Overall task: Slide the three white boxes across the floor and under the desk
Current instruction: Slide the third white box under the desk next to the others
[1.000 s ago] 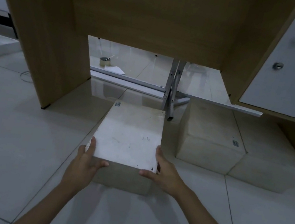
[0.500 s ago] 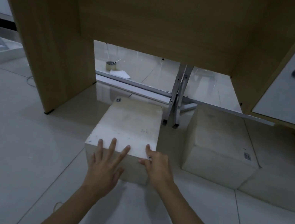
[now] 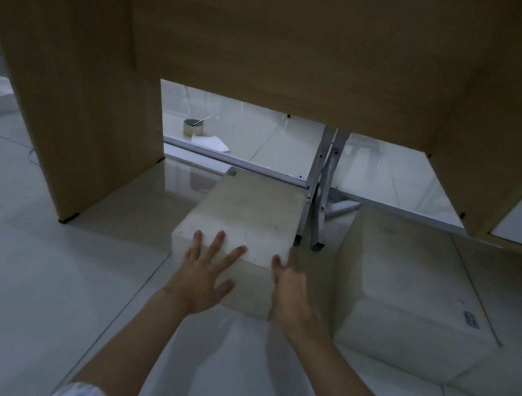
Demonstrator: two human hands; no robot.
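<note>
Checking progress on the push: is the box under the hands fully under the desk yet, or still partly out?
Partly out. The box has its far end under the desk, but its near face, where the left hand and right hand press, sits forward of the side panel's front edge.

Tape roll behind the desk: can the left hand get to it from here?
Probably not. The tape roll lies beyond the desk's back panel, behind a metal floor rail; the left hand is pressed on the white box.
</note>
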